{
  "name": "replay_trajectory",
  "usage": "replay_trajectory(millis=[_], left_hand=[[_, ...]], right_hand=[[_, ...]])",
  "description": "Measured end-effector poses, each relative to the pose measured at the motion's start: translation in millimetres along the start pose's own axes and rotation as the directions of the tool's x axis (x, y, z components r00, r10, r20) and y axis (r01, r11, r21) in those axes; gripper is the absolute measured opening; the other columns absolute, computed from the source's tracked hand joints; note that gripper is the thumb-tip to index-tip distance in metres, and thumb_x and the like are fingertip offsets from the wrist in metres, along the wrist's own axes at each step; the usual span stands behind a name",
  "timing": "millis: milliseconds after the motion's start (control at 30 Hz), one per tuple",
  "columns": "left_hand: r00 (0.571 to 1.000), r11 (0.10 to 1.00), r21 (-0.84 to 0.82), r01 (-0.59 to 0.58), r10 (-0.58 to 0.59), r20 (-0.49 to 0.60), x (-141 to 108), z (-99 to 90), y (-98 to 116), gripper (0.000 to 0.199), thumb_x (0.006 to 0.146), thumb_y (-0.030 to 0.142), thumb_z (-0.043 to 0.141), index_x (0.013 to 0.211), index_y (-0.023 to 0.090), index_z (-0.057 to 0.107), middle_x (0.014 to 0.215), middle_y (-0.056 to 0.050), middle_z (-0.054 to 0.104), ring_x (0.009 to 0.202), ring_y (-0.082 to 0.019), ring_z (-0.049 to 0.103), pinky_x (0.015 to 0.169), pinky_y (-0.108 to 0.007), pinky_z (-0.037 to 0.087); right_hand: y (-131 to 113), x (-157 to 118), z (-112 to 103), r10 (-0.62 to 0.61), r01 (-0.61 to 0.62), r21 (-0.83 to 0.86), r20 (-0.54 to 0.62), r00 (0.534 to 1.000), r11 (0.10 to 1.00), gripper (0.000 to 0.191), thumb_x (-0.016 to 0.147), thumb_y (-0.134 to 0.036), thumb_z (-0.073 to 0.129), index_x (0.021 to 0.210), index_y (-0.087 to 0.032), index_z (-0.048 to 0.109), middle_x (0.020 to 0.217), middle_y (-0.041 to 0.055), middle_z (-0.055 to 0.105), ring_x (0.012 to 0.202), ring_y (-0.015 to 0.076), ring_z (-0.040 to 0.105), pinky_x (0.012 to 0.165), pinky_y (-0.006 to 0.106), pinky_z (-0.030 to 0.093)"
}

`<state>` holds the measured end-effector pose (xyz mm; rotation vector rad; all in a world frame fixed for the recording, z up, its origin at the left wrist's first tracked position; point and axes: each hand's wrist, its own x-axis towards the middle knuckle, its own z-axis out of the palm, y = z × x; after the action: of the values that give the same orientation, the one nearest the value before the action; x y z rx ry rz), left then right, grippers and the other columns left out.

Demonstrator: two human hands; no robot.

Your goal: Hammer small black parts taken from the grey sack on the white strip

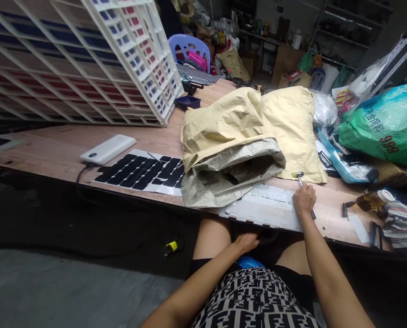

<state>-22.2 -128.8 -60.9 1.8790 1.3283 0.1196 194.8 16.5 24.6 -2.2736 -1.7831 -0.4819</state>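
My right hand [305, 199] is closed around the handle of a small hammer [299, 176]. The hammer's yellowish head points away from me, and its dark handle end sticks out below the hand. Left of that hand, a pale grey sheet [263, 210] with a notched front edge lies at the table's front. A yellow woven sack [224, 123] rests behind it, its grey-lined mouth facing me with something dark inside. Another yellow sack [288, 127] lies to its right. My left hand [247, 241] is low over my lap, below the table edge; its fingers are mostly hidden in shadow.
On the wooden table [49, 148], black cell panels [138, 171] and a white power bank [108, 149] lie left. A white plastic crate [148, 68] stands behind. To the right are a green bag [384, 123], an amber bottle [370, 200] and striped cloth [403, 225].
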Motion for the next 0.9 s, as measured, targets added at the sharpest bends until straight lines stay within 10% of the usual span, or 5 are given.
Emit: replay_trajectory(millis=[133, 267, 500, 767, 900], left_hand=[[0.757, 0.807, 0.215, -0.551, 0.591, -0.278, -23, -31.3, 18, 0.027, 0.094, 0.039, 0.052, 0.108, 0.026, 0.071, 0.092, -0.006, 0.072, 0.084, -0.018, 0.068, 0.078, -0.030, 0.053], [0.515, 0.865, 0.292, -0.407, 0.482, -0.709, -18, -117.4, 9, 0.026, 0.093, 0.027, 0.054, 0.111, 0.021, 0.071, 0.099, -0.008, 0.071, 0.091, -0.020, 0.066, 0.083, -0.033, 0.055], [0.845, 0.968, 0.199, 0.151, -0.022, -0.535, 27, -209.5, -54, 0.047, 0.080, 0.005, 0.054, 0.116, 0.030, 0.072, 0.132, 0.000, 0.065, 0.118, -0.023, 0.060, 0.098, -0.031, 0.050], [0.630, 0.962, 0.274, -0.013, 0.221, -0.745, 13, -177.7, -20, 0.025, 0.093, 0.028, 0.057, 0.113, 0.023, 0.072, 0.111, -0.007, 0.070, 0.100, -0.024, 0.062, 0.091, -0.035, 0.050], [0.676, 0.908, 0.305, -0.287, 0.418, -0.607, 30, -136.3, 26, 0.021, 0.093, 0.024, 0.059, 0.111, 0.022, 0.070, 0.105, -0.005, 0.069, 0.095, -0.021, 0.058, 0.087, -0.034, 0.049]], right_hand=[[0, 0, 0, 0.000, 0.000, 0.013, 0.012, 1.000, 1.000, 0.035, 0.094, -0.021, 0.043, 0.126, -0.015, 0.057, 0.107, 0.0139, 0.057, 0.099, 0.0270, 0.052, 0.074, 0.035, 0.039], [0, 1, 0, -0.001, 0.001, 0.019, 0.020, 1.000, 1.000, 0.035, 0.094, -0.021, 0.043, 0.126, -0.015, 0.056, 0.107, 0.0143, 0.057, 0.100, 0.0274, 0.052, 0.075, 0.035, 0.039], [-1, -1, -1, 0.003, -0.003, 0.012, 0.021, 1.000, 1.000, 0.035, 0.094, -0.021, 0.043, 0.125, -0.015, 0.056, 0.107, 0.0134, 0.057, 0.099, 0.0269, 0.052, 0.075, 0.035, 0.039], [0, -2, 5, 0.002, -0.001, -0.005, 0.021, 1.000, 1.000, 0.033, 0.094, -0.021, 0.044, 0.124, -0.016, 0.056, 0.106, 0.0133, 0.055, 0.098, 0.0261, 0.050, 0.077, 0.035, 0.039], [0, -3, 5, -0.002, 0.002, 0.001, 0.012, 1.000, 1.000, 0.033, 0.094, -0.021, 0.043, 0.124, -0.016, 0.056, 0.106, 0.0129, 0.055, 0.098, 0.0261, 0.049, 0.077, 0.035, 0.039]])
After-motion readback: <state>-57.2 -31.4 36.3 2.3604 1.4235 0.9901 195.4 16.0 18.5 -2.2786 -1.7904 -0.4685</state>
